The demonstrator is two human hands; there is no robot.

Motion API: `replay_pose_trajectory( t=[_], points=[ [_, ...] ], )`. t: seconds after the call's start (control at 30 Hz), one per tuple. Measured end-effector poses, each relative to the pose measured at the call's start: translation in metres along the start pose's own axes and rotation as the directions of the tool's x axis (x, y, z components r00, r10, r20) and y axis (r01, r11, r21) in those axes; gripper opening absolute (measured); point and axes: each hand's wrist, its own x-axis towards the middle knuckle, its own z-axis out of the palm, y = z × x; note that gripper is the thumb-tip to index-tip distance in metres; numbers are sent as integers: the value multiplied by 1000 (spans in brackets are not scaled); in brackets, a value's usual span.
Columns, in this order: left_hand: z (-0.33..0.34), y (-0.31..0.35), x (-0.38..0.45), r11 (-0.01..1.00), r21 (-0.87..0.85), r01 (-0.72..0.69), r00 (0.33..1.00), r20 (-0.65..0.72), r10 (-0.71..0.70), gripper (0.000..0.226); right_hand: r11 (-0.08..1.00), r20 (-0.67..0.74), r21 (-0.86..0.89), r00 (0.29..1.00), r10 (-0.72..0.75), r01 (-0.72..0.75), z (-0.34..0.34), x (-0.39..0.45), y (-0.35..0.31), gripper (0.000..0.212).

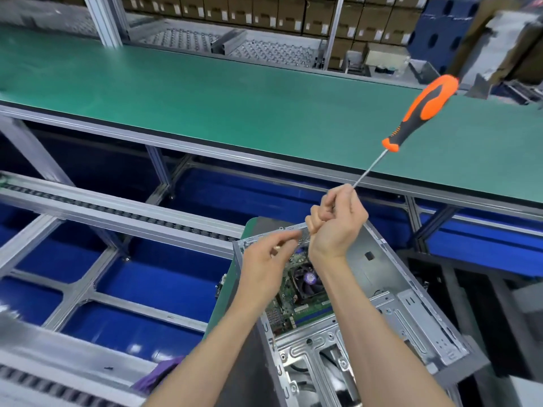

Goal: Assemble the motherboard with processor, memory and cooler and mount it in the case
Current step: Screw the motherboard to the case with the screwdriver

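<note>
**Screwdriver held by the shaft over an open case**

Biggest thing here is the long green conveyor belt (205, 92) running across the far side, with stacked cardboard boxes (264, 13) on shelving behind it. Nearer and to the left there's an aluminium frame (88, 292) over blue bins, plus a roller track (117, 214) cutting across it.

The grey metal PC case (405, 327) lies open at the near right, on its side. The motherboard (305, 311) is down inside it, towards its left half, and the cooler (305, 282) with its dark fan sits on the board, partly hidden between the two forearms.

The screwdriver (420, 113) has an orange and black handle that points up and to the far right, way above the case. The right hand (338, 224) is curled into a fist round the bare metal shaft near its tip, so the handle end is free in the air.

The left hand (264, 259) hovers just left of the right one, over the case's far left corner. Its fingertips are drawn together like a pinch, but it's motion-blurred and I can't tell if anything is actually between them.
</note>
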Motion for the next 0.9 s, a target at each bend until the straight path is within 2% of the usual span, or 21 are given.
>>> replay_pose_trajectory(
  t=[0.1, 0.17, 0.23, 0.33, 0.4, 0.5, 0.57, 0.73, 0.9],
  points=[
    [-7, 1, 27, 973, 196, -123, 979, 185, 86, 27, 997, 86, -73, 996, -2, 8, 0, -7, 11, 41],
    [-13, -4, 38, 959, 251, -132, 967, 244, 69, 17, 992, 165, -127, 986, -6, 27, -3, -10, 16, 41],
    [-18, -12, 44, 948, 289, -129, 959, 281, 45, 18, 975, 253, -216, 968, 8, 49, -8, -10, 19, 39],
    [-23, -25, 51, 917, 381, -118, 953, 303, -3, 6, 915, 344, -398, 935, 84, 64, -13, -6, 22, 29],
    [-26, -35, 53, 886, 450, -112, 949, 314, -40, 12, 867, 360, -495, 923, 139, 62, -11, -2, 20, 17],
    [-29, -47, 54, 840, 528, -124, 941, 332, -69, 25, 844, 359, -536, 910, 206, 20, -5, 2, 15, 8],
    [-30, -52, 57, 814, 567, -126, 944, 320, -77, 18, 826, 358, -564, 904, 232, 12, -1, 6, 12, 10],
    [-35, -56, 67, 752, 647, -126, 954, 288, -88, 9, 788, 381, -610, 904, 195, 87, 4, 15, 5, 20],
    [-41, -59, 70, 702, 698, -144, 962, 265, -65, 11, 680, 477, -679, 871, 122, 276, 5, 16, 6, 10]
  ],
)
